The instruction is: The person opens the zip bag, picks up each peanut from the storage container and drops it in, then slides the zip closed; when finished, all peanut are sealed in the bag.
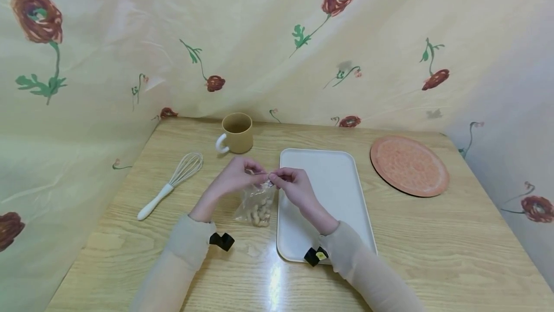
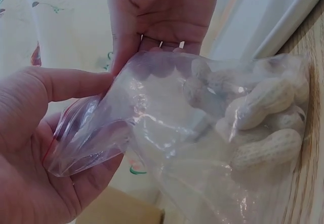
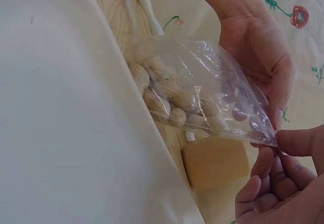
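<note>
A clear zip bag (image 1: 252, 203) with several unshelled peanuts (image 2: 263, 107) at its bottom hangs between the two hands, just left of the white tray. My left hand (image 1: 235, 176) pinches the top edge of the bag near its red zip line, thumb against fingers. At the other top corner my right hand (image 1: 296, 188) pinches the plastic between thumb and fingertips, as the right wrist view shows. Both hands meet closely at the bag's mouth. Whether the zip is parted cannot be told. The peanuts (image 3: 172, 95) lie bunched inside the plastic, close to the tray's edge.
A white rectangular tray (image 1: 329, 182) lies under the right forearm. Behind the left hand stands a tan mug (image 1: 240, 139) with a white handle. A white whisk (image 1: 166, 189) lies at the left. A round orange mat (image 1: 409, 165) rests at the right on the wooden table (image 1: 437, 244).
</note>
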A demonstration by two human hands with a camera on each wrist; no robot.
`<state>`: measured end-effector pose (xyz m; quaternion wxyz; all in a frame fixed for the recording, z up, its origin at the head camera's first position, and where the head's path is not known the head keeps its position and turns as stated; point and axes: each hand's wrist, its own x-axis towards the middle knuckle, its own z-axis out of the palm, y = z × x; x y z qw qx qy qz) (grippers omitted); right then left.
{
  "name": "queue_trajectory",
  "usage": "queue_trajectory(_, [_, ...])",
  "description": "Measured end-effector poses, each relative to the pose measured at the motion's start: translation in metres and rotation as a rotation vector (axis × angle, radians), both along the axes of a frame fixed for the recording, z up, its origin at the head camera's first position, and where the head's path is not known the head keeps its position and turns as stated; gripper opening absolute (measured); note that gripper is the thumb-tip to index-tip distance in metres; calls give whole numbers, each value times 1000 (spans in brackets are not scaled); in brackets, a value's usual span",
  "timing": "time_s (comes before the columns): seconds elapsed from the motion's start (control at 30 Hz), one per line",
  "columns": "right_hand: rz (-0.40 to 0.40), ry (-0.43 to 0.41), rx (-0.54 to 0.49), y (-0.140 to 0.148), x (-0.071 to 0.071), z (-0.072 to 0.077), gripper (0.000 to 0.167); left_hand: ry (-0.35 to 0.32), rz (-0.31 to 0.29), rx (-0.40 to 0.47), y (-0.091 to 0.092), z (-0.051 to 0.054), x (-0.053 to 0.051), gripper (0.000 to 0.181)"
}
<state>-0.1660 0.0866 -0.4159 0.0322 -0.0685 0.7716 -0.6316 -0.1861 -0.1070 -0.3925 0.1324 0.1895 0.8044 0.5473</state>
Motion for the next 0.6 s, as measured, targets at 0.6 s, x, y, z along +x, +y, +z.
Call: queue_trajectory(0.6, [-46,38,52,-3,2,-2,10,19,48,-51,7,0,3,11])
